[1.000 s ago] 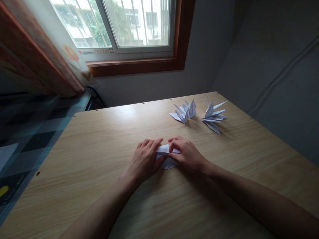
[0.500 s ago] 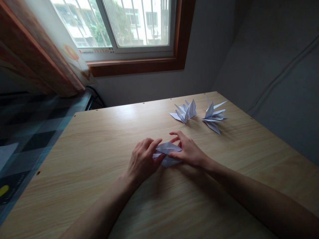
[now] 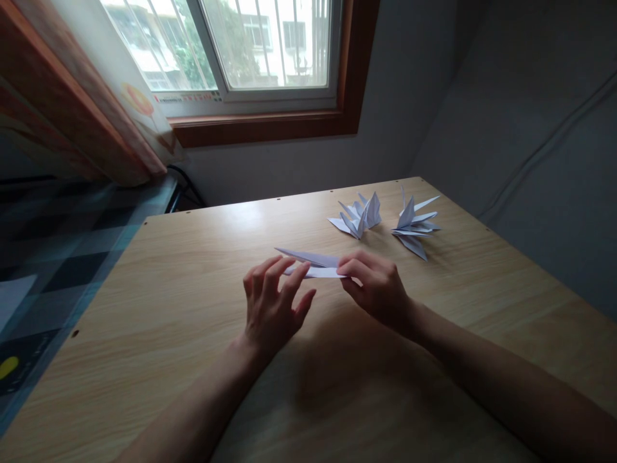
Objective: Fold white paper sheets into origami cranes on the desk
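Note:
A narrow folded piece of white paper [image 3: 311, 264] is lifted a little above the wooden table [image 3: 193, 308]. My right hand [image 3: 378, 289] pinches its right end between thumb and fingers. My left hand [image 3: 272, 308] hovers just left of the paper with fingers spread and raised, its fingertips close to the paper's underside.
Two finished white paper figures with pointed wings sit at the table's far right: one [image 3: 357, 217] and another [image 3: 414, 222] beside it. A window with a brown frame [image 3: 270, 125] and a curtain [image 3: 91, 103] lie beyond. A checked floor [image 3: 58, 257] shows left of the table.
The folded paper was pressed flat on the table under both hands. My right hand has lifted it and drawn it out long. My left hand has let go and opened.

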Action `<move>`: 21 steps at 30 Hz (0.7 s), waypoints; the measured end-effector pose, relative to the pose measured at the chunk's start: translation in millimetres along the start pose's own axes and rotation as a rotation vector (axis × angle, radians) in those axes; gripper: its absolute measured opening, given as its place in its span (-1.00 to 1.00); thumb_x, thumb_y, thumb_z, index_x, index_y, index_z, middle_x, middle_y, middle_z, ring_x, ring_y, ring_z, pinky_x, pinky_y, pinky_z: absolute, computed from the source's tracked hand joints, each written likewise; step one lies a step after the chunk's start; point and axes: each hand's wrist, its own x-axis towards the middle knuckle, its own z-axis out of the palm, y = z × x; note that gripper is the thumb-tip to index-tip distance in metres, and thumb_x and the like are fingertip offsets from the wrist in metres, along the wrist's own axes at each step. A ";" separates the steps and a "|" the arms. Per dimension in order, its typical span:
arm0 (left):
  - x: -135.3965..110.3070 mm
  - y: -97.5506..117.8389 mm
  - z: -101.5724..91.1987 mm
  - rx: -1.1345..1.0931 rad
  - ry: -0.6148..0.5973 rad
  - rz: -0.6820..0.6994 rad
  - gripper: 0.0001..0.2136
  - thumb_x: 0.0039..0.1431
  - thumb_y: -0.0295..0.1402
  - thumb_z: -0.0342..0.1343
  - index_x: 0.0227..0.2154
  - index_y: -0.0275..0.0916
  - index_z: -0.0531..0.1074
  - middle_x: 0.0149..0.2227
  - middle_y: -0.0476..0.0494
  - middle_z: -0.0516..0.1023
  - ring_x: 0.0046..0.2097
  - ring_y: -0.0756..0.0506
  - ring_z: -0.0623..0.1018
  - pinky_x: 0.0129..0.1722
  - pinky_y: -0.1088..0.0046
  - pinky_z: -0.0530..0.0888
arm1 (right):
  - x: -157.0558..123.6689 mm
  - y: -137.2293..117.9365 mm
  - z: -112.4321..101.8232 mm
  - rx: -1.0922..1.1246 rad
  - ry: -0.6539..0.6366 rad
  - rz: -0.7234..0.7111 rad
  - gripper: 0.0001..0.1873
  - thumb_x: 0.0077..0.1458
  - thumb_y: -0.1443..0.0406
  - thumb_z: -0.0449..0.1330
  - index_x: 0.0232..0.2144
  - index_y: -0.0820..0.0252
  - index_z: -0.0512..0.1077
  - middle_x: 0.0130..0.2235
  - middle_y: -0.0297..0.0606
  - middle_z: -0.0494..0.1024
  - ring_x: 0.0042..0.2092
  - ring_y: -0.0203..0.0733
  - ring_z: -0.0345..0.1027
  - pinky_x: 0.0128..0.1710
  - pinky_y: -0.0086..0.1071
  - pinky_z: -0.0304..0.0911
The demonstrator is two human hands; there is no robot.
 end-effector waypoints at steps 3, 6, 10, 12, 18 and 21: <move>1.1 2.6 -2.4 0.013 0.035 0.061 -0.55 0.13 -0.36 0.18 0.07 -0.06 0.24 0.04 -0.24 0.38 0.12 -0.29 0.35 0.05 0.07 0.31 | -6.2 4.4 7.7 -0.147 -0.046 -0.226 -0.73 0.26 0.39 -0.01 -0.42 0.18 0.43 -0.18 -0.12 0.58 -0.22 -0.13 0.42 -0.21 -0.27 0.18; 2.7 2.9 -0.9 -0.071 -0.070 0.173 -0.62 0.15 -0.37 0.14 0.04 -0.14 0.29 0.04 -0.26 0.42 0.12 -0.27 0.37 0.05 0.11 0.33 | -10.2 8.5 17.7 -0.229 -0.117 -0.381 -0.73 0.27 0.41 0.00 -0.42 0.22 0.44 -0.30 -0.14 0.58 -0.30 -0.16 0.40 -0.26 -0.28 0.16; 3.4 -0.3 6.1 -0.180 -0.272 0.182 -0.68 0.15 -0.37 0.10 -0.01 -0.26 0.36 0.03 -0.29 0.48 0.06 -0.23 0.45 0.00 0.20 0.39 | -13.9 10.2 25.1 -0.266 -0.065 -0.420 -0.77 0.22 0.44 0.04 -0.43 0.24 0.44 -0.33 -0.17 0.57 -0.31 -0.18 0.37 -0.25 -0.29 0.14; 3.2 -2.0 8.8 -0.220 -0.340 0.160 -0.76 0.16 -0.41 0.07 -0.10 -0.24 0.42 -0.07 -0.22 0.55 -0.04 -0.17 0.51 -0.06 0.26 0.42 | -15.8 10.1 25.6 -0.267 -0.067 -0.434 -0.80 0.17 0.43 0.08 -0.47 0.22 0.43 -0.36 -0.20 0.55 -0.33 -0.18 0.33 -0.26 -0.29 0.14; 3.1 -3.1 8.1 -0.267 -0.397 0.164 -0.89 0.19 -0.40 0.04 -0.25 -0.22 0.44 -0.19 -0.15 0.61 -0.10 -0.14 0.56 -0.12 0.30 0.44 | -18.6 14.2 22.2 -0.218 -0.098 -0.352 -0.93 0.08 0.38 0.15 -0.43 0.20 0.42 -0.35 -0.18 0.49 -0.31 -0.14 0.27 -0.26 -0.30 0.17; 3.1 -3.0 7.5 -0.262 -0.420 0.142 -0.88 0.20 -0.33 0.07 -0.25 -0.24 0.42 -0.21 -0.18 0.61 -0.11 -0.14 0.56 -0.13 0.31 0.43 | -17.7 18.2 21.7 -0.153 -0.184 -0.252 -0.96 0.05 0.38 0.19 -0.36 0.21 0.41 -0.31 -0.17 0.48 -0.28 -0.13 0.28 -0.26 -0.33 0.19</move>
